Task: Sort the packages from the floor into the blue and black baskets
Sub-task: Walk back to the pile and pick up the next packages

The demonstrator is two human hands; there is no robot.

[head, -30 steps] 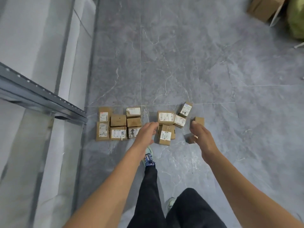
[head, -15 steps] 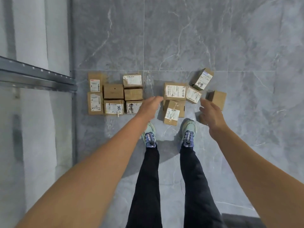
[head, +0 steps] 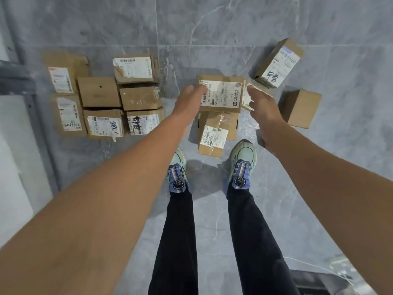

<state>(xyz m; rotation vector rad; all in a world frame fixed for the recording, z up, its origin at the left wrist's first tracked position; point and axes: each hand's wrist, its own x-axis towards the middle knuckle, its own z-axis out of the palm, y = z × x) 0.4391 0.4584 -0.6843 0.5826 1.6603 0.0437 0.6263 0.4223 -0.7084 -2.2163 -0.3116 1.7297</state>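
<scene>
Package sits between outstretched left hand and right hand, fingers apparently loose, empty.

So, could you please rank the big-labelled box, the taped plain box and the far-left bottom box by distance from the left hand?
1. Big-labelled box, at the left hand fingertips.
2. Taped plain box, to its left.
3. Far-left bottom box, at the left edge.

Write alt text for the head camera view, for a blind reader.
A person's left hand and right hand, both open, reach either side of a brown cardboard box with a large white label on a grey marble-tile floor. More cardboard boxes lie in a cluster to its left.
</scene>
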